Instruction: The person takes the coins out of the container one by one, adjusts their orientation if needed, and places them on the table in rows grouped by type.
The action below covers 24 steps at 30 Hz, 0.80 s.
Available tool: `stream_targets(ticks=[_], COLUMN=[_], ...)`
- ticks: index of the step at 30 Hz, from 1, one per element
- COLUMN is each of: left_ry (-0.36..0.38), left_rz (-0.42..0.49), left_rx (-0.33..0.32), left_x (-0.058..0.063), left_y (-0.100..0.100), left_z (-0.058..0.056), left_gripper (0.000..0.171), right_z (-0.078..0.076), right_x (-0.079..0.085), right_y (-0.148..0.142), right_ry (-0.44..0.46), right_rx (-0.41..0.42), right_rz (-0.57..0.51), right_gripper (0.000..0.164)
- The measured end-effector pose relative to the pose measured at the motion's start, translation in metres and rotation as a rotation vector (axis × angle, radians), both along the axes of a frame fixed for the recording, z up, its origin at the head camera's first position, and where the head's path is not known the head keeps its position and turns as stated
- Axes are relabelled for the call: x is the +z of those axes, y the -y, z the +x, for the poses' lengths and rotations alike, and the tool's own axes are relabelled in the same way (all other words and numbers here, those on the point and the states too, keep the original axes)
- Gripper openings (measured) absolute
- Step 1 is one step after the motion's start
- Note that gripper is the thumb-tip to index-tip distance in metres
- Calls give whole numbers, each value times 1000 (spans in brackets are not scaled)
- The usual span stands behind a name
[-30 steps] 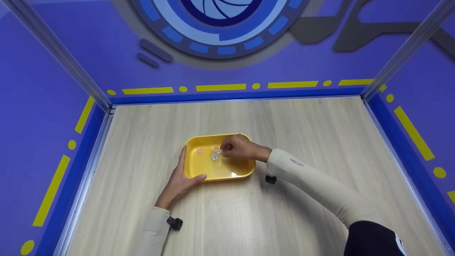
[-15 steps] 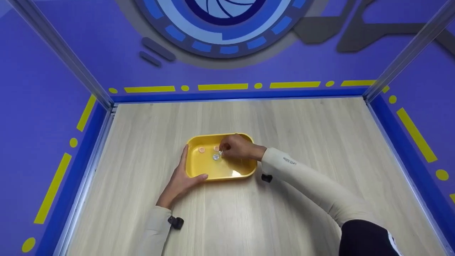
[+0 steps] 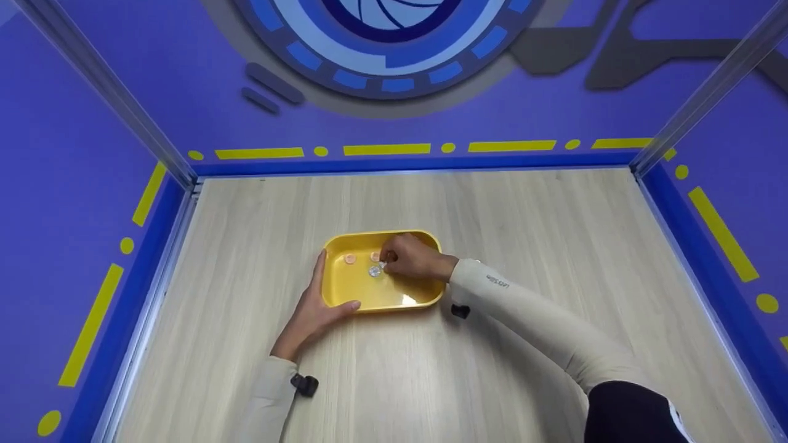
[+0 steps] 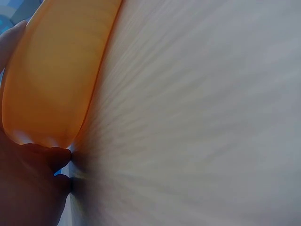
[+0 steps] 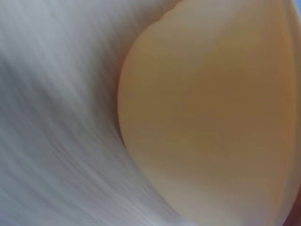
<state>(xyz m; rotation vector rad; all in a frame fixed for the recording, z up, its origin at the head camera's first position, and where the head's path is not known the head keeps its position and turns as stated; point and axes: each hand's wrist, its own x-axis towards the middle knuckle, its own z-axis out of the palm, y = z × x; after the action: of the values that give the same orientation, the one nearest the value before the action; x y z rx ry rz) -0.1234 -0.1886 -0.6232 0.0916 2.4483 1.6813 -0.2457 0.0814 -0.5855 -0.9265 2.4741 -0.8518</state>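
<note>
A yellow rectangular tray (image 3: 363,301) sits on the wooden table. My left hand (image 3: 313,314) grips its left end, thumb over the near rim and fingers along the left wall; in the left wrist view, bent fingers (image 4: 59,157) lie at the tray's underside. My right hand (image 3: 411,255) reaches inside with bent fingers, pinching a small silvery disc (image 3: 383,265) that is mostly hidden by the fingertips. Another silvery disc (image 3: 374,271) lies beside it on the tray floor. Two pinkish, coin-like discs (image 3: 349,259) lie farther back, one partly behind my right fingers.
The pale wooden table (image 3: 529,227) spreads around the tray. Blue-purple panels (image 3: 394,123) with yellow dashes enclose it at the back and both sides, joined by metal corner posts (image 3: 695,92). The right wrist view shows only the tray's outer wall (image 5: 202,113) and blurred table.
The right forearm has shifted slightly left, with the fingertips staying by the silvery discs. The left hand keeps its hold on the tray. The whole view has shifted a little.
</note>
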Motion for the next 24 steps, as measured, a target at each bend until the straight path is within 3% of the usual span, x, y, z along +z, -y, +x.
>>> stream_targets(ticks=[9,20,24], left_ry=[7,25,16], left_rz=[-10,16,9], left_rx=[2,7,8], left_x=[2,2,1], left_y=[-1,-2,-1], left_z=[0,0,0], left_gripper=[135,135,135], right_z=[4,7,11], right_x=[0,7,4], right_y=[0,5,3], right_ry=[-71,5,-27], right_rx=[4,2,11], right_rz=[5,207,162], right_gripper=[12,15,9])
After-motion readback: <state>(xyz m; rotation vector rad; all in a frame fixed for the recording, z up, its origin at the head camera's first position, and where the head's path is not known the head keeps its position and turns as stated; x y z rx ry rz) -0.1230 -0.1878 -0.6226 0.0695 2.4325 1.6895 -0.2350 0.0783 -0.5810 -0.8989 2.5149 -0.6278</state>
